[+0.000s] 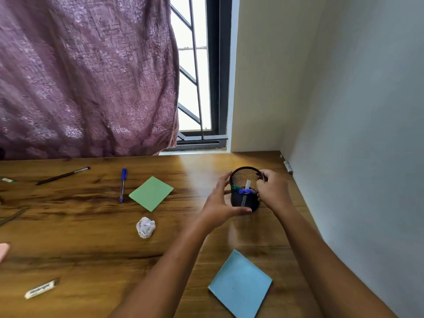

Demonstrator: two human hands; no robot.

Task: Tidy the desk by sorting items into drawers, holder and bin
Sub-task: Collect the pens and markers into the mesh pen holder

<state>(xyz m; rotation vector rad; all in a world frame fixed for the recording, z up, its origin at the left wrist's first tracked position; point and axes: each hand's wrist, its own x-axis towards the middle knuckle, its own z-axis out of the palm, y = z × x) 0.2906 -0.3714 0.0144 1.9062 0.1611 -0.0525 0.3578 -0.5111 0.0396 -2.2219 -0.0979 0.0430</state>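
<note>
Blue note pad [239, 283]: lies flat near the front edge of the desk [91, 249], right of centre, between the two forearms.
Desk: brown wood-grain top; its back edge runs under the window [197, 65] and its right edge meets the wall [355, 111].
Left hand [220, 203]: thumb laid across the near lower side of the mesh holder [245, 198], fingers curved round its left side, gripping it.
Right hand [274, 191]: fingers curled over the holder's right rim and side, gripping it.
Mesh holder: black and round, near the back right corner; blue, green and white items stand inside. Whether its base touches the desk cannot be told.
Green note pad [151, 193]: mid-desk, well left of the holder.
Crumpled paper ball [145, 227]: just in front of the green note pad, not touching it.
Blue pen [122, 184]: just left of the green note pad, lying front to back.
Black pen [62, 175]: toward the back left, lying at a slant.
White labelled bar [41, 288]: near the front left corner; the dark print is blurred and unreadable.
White cylinder [288, 166]: at the back right corner against the wall; its markings are too small to read.
Curtain [87, 76]: purple and patterned, covering the left part of the window.
Window: dark frame with bars.
</note>
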